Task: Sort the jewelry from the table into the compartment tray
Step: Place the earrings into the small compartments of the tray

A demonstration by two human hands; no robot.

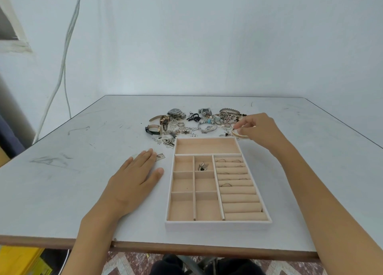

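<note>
A beige compartment tray (217,225) lies on the table in front of me. Its ring rolls (238,189) on the right hold several rings, and a dark pendant (202,167) lies in one small square compartment. The long top compartment (207,146) has nothing in it. A heap of jewelry (196,123) with watches, bracelets and chains lies just beyond the tray. My right hand (259,129) reaches past the tray's far right corner and pinches a gold bangle (237,134). My left hand (134,179) rests flat on the table left of the tray.
Watches (163,120) lie at the heap's left end. A small flat piece (160,156) lies by my left fingertips. The table (72,171) is grey-white and scuffed, with its front edge near me. White cables (64,57) hang down the wall at left.
</note>
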